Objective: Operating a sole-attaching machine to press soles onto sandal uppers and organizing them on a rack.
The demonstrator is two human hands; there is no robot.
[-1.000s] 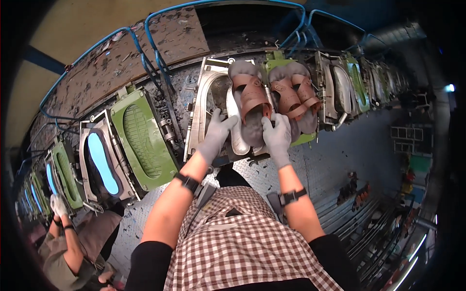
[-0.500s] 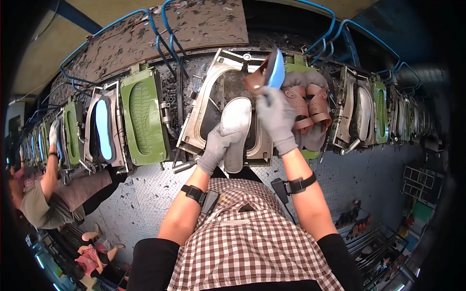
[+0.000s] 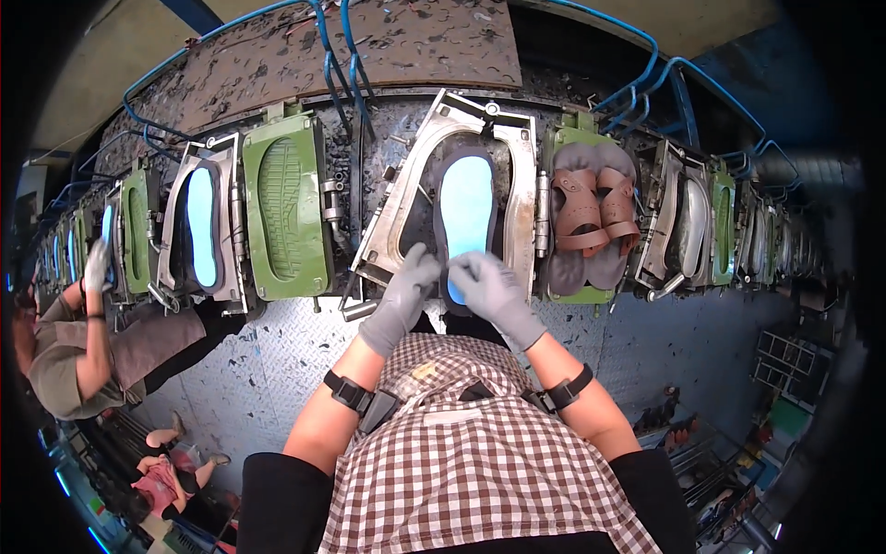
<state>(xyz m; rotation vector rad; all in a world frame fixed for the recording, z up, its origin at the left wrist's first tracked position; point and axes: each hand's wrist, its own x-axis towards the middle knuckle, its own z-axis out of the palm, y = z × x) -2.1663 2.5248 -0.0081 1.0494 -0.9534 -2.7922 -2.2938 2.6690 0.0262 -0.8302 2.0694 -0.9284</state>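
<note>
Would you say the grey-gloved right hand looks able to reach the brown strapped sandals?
Probably yes: nothing visible covers the sandals, which lie on a green mould plate, and the right hand is nearby, to their left.

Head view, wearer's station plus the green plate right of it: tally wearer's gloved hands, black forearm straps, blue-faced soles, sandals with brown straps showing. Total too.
Gloved hands: 2 (left hand, right hand)
Black forearm straps: 2
Blue-faced sole: 1
Sandals with brown straps showing: 2
Total: 7
</note>
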